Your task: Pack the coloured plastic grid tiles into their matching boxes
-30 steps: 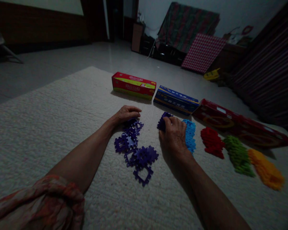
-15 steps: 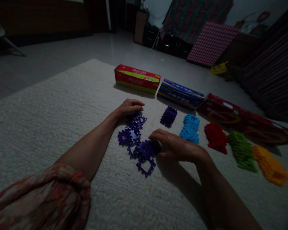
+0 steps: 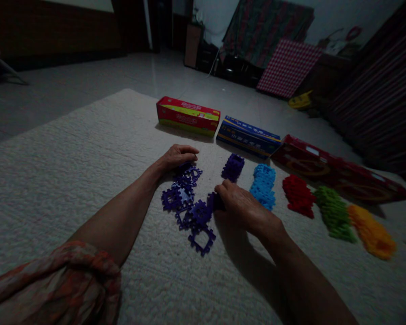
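Loose purple interlocking tiles (image 3: 189, 203) lie scattered on a cream rug (image 3: 71, 171) between my arms. My left hand (image 3: 177, 155) rests curled at the far end of that scatter, fingers bent down onto a purple piece. My right hand (image 3: 238, 203) pinches a purple tile (image 3: 214, 200) at the scatter's right edge. Just beyond it stands a small stack of purple tiles (image 3: 233, 167). To its right lie a light blue pile (image 3: 264, 186), a red pile (image 3: 297, 195), a green pile (image 3: 334, 213) and an orange pile (image 3: 370, 231).
Along the rug's far edge lie a red and yellow box (image 3: 187, 115), a dark blue box (image 3: 248, 135) and a long red box (image 3: 338, 169). Bare floor lies beyond, with covered furniture (image 3: 267, 31) and a checked board (image 3: 287, 67) at the back.
My right hand left the purple stack, came back toward me to the loose purple tiles and closed on one. My left hand has stayed in place.
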Demonstrator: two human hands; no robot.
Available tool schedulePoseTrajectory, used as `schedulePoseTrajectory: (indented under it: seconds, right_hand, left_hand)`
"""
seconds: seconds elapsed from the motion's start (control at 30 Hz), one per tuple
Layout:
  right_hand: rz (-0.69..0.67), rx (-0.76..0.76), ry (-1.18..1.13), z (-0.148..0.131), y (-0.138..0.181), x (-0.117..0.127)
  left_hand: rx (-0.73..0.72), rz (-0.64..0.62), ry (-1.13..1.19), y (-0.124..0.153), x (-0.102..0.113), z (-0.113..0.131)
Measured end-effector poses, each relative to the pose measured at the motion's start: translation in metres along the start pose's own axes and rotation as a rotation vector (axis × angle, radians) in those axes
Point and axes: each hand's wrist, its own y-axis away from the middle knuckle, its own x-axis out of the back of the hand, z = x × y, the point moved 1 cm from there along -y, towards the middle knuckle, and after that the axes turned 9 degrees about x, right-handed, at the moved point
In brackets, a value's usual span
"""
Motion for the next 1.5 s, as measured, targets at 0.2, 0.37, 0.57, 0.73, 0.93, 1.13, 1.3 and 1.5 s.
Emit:
schedulePoseTrajectory:
  seconds: [0.2,0.37,0.57,0.73,0.93,1.13,1.3,1.5]
  right_hand:
    - [0.033,-0.08,0.052,0.011,-0.006,0.012]
    - [0.097,-0.002,-0.128,0.026,-0.007,0.023]
    - [0.269,-0.121,-0.158,0.052,-0.006,0.03]
    - [0.382,-0.182,-0.088,0.061,-0.011,0.022]
    - [0.416,-0.178,-0.049,0.067,-0.014,0.013]
    - [0.458,-0.204,-0.001,0.07,-0.015,0.011]
    - [0.55,-0.19,0.043,0.068,-0.014,0.014]
    - [0.296,-0.047,-0.177,0.035,-0.015,0.019]
  left_hand:
    - [0.005,0.007,-0.008,0.001,0.0,0.003]
    - [0.019,0.012,0.006,0.004,-0.002,0.005]
    - [0.025,0.01,0.019,0.003,-0.002,0.004]
    - [0.021,0.004,0.018,0.002,-0.001,0.004]
    - [0.035,0.015,0.011,0.002,-0.002,0.004]
    - [0.026,0.003,0.024,0.004,-0.002,0.006]
    - [0.039,0.018,0.057,0.005,-0.003,0.008]
    - [0.037,0.022,0.092,0.007,-0.003,0.01]
